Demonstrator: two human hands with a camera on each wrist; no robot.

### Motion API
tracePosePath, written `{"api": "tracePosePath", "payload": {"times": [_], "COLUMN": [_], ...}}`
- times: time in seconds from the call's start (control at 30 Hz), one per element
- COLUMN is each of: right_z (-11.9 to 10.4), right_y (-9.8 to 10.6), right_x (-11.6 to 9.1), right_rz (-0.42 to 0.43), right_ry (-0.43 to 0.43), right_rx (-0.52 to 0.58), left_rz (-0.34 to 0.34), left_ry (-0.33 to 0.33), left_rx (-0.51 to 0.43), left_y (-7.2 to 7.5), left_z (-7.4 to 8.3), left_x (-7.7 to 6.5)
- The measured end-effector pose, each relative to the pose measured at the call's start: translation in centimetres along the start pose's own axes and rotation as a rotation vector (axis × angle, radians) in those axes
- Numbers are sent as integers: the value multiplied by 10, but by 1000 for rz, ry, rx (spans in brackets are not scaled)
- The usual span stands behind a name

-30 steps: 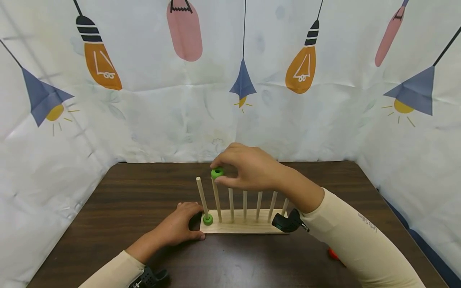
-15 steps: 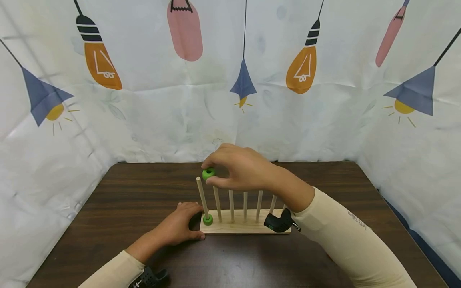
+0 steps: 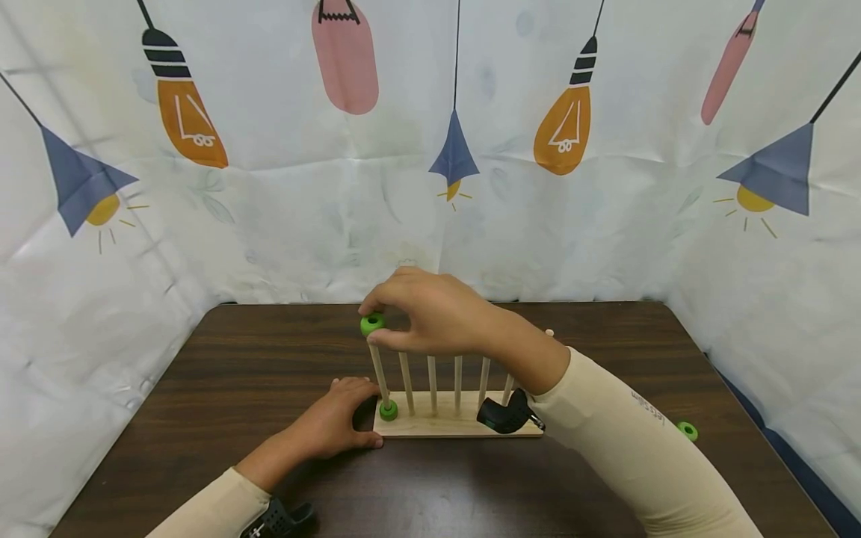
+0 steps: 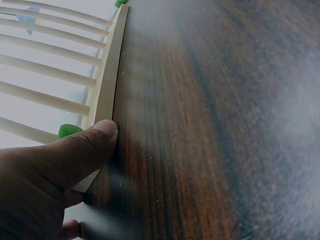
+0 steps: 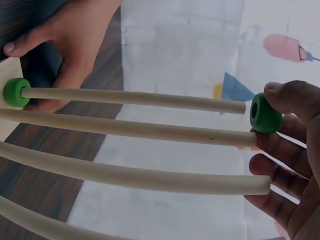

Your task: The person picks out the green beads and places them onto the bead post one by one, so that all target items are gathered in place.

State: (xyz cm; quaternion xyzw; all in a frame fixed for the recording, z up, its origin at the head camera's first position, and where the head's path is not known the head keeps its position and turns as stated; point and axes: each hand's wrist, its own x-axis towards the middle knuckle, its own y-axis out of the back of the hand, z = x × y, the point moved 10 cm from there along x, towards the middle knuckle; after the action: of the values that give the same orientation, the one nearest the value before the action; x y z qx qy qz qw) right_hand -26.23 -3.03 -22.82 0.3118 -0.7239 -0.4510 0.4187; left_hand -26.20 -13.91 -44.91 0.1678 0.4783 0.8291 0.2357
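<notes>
Okay, nearest first: left sleeve, cream, with black wrist cam strapped on. Right sleeve, also cream, crosses the right side; second cam hangs in front of the base and hides part of it.

Left hand grips the near-left end of the base: thumb on the front edge, fingers round behind the end, spread only as wide as the wood. Base is pale wood, flat on the table. Low ring, green, sits round the foot of the end peg, down on the base. Loose ring, also green, lies on the table to the right, just past the right sleeve, well apart from the base.

Right hand is up over the pegs, thumb and index nearly closed, pinching the held ring, green. Other fingers bend loosely near the next peg tips. Held ring is just off the tip of the end peg, hole facing it, thin gap in the right wrist view.

Pegs stand in one row. Table is dark brown wood grain. Behind, white cloth with printed lamps, bulbs and pencils.
</notes>
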Motion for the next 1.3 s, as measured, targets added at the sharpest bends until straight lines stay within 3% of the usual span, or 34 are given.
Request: {"api": "tracePosePath", "payload": {"times": [0.47, 0.67, 0.97, 1.3], "right_z": [5, 12, 34, 66], "right_y": [-14, -17, 7, 41], "right_x": [6, -1, -31, -87], "right_rz": [-65, -106, -52, 83], "right_ry": [-42, -96, -164, -214], "right_rx": [3, -3, -19, -14], "left_rz": [-2, 4, 25, 39], "left_ry": [2, -8, 14, -23], "left_rx": [-12, -13, 40, 53], "left_y": [-2, -3, -2, 0], "left_z": [-3, -2, -4, 0], "left_x": [0, 0, 0, 0]}}
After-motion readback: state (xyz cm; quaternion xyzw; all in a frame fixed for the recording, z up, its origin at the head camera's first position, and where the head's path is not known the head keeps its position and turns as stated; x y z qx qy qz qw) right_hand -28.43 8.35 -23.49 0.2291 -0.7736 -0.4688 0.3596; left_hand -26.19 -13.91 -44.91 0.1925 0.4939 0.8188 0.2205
